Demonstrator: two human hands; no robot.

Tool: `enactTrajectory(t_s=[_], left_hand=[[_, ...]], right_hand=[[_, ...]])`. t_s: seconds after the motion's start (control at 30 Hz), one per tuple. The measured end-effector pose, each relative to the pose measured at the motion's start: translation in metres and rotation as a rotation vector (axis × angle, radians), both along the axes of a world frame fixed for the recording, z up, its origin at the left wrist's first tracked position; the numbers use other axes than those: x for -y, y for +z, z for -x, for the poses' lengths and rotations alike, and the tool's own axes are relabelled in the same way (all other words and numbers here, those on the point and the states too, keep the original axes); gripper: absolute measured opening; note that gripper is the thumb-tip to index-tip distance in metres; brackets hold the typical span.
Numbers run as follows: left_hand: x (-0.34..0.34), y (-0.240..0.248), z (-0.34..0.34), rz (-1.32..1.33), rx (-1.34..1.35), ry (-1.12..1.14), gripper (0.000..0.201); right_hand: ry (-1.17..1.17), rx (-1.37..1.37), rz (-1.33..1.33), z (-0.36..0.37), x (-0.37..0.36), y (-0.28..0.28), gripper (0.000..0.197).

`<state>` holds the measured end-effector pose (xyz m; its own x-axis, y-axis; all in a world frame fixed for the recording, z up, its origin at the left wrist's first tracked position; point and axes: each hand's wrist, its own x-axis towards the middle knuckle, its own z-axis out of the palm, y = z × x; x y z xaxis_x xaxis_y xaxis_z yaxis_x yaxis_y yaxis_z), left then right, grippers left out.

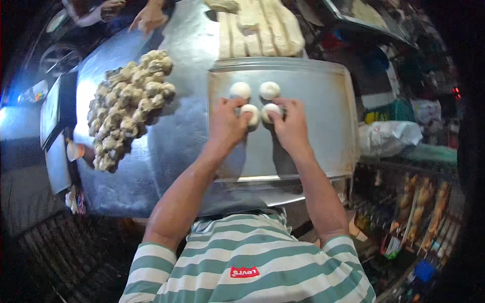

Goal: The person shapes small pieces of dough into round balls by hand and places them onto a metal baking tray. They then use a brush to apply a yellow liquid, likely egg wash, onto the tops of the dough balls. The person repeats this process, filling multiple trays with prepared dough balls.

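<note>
On the metal tray (323, 141) in front of me, my left hand (226, 122) pinches a round white dough ball (250, 116) between thumb and fingers. Close beside it, my right hand (293, 126) grips another white dough ball (271, 114) the same way. Both balls sit low, at or just over the tray surface; I cannot tell which. Just beyond my fingers, a dough ball (240, 90) on the left and a dough ball (270, 90) on the right rest on the tray, a small gap between them.
A heap of pale lumps with dark specks (129, 98) lies on the shiny metal table (166, 161) to the left. Behind the tray is a slab of dough cut into strips (260, 30). Another person's hand (150, 19) reaches over the far left edge. A plastic bag (389, 138) stands at right.
</note>
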<state>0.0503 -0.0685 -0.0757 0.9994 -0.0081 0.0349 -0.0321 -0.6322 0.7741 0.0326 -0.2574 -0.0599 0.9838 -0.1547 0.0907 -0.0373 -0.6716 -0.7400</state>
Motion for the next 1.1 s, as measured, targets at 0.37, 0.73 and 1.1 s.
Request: enactTrajectory(t_s=[0.37, 0.73, 1.1], left_hand=[[-0.227, 0.004, -0.024, -0.458, 0.231, 0.403, 0.036], [-0.351, 0.009, 0.108, 0.368, -0.033, 0.193, 0.033], [-0.339, -0.027, 0.193, -0.34, 0.282, -0.049, 0.047]], right_hand=[[0.044, 0.173, -0.125, 0.014, -0.108, 0.009, 0.015], [0.054, 0.151, -0.242, -0.058, -0.322, -0.041, 0.026], [0.618, 0.359, 0.304, 0.095, -0.309, -0.066, 0.047]])
